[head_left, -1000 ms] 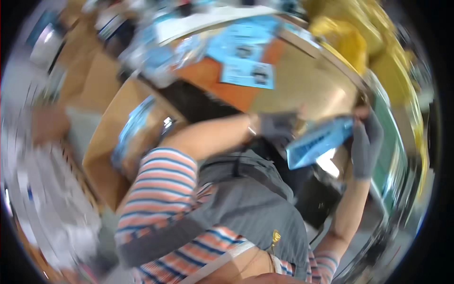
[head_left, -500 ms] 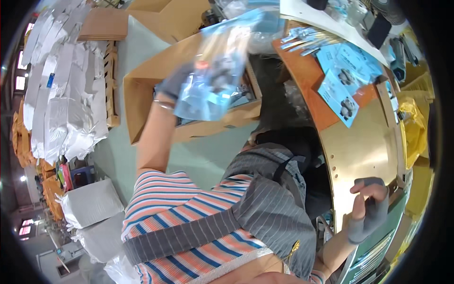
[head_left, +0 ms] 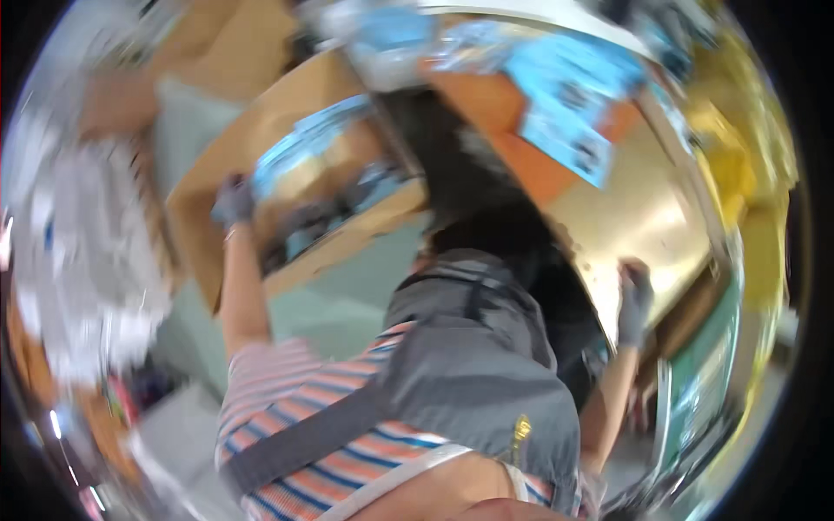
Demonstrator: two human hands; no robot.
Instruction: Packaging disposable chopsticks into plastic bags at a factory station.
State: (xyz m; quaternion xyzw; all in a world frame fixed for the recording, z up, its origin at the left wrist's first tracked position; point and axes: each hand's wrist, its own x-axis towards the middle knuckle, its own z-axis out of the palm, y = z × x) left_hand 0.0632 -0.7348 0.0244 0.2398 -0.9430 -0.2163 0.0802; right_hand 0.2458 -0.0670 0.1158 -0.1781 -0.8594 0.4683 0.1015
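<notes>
The picture is smeared by motion. My left hand (head_left: 233,201), in a grey glove with bare fingertips, is over the left part of an open cardboard box (head_left: 195,187). Just to its right, a blue and clear bag (head_left: 317,135) with tan contents lies across the box opening. Whether my fingers touch the bag cannot be made out. Dark and blue packages (head_left: 347,195) show below it in the box. My right hand (head_left: 636,304), gloved the same way, is above the near right part of the shiny tan worktable (head_left: 591,234). Its fingers are blurred, and no object shows in it.
Several blue printed packages (head_left: 569,104) lie on the table's orange-brown section (head_left: 486,108). White-wrapped stacks (head_left: 91,252) stand at the left, and yellow plastic (head_left: 725,156) hangs along the right. A green panel (head_left: 708,347) stands beside my right forearm.
My left hand has gone down and left to the box, and the raised bag is now at the box opening. My right hand has shifted up and left. The whole view has swung.
</notes>
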